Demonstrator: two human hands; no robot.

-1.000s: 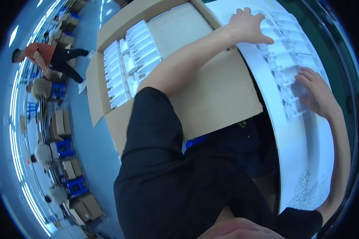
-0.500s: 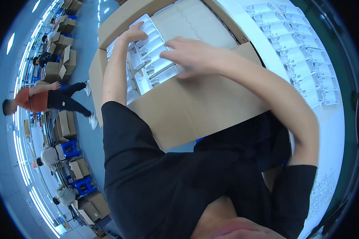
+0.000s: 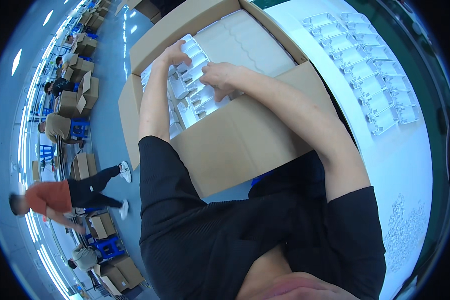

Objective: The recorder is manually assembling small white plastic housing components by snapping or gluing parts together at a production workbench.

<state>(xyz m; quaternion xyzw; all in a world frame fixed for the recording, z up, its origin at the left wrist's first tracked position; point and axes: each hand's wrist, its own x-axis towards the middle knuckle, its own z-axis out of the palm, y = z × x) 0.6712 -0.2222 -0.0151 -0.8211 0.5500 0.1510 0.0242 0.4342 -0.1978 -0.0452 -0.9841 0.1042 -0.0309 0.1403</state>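
Note:
A large open cardboard box [image 3: 235, 145] stands before me. In its left part lie rows of clear-white plastic trays [image 3: 187, 112] with small compartments. My left hand [image 3: 175, 53] reaches over the far end of one row, its fingers bent around a tray's edge. My right hand [image 3: 221, 79] is at the right side of the same row, fingers and thumb curled down onto it. The fingertips are partly hidden among the trays. Beside them, a flat pale sheet [image 3: 245, 42] with a wavy line covers the right part of the box.
On the white table [image 3: 385, 165] at right stand two rows of clear plastic trays [image 3: 365, 70]. A pile of small clear pieces [image 3: 405, 232] lies nearer. Along the aisle at left, a person in an orange shirt [image 3: 50, 196] walks past workers, cartons and blue stools [image 3: 106, 246].
My right hand has moved in from a blurred reach and settled on the row of trays. My left hand stays near the far end. The walking person has moved nearer along the aisle.

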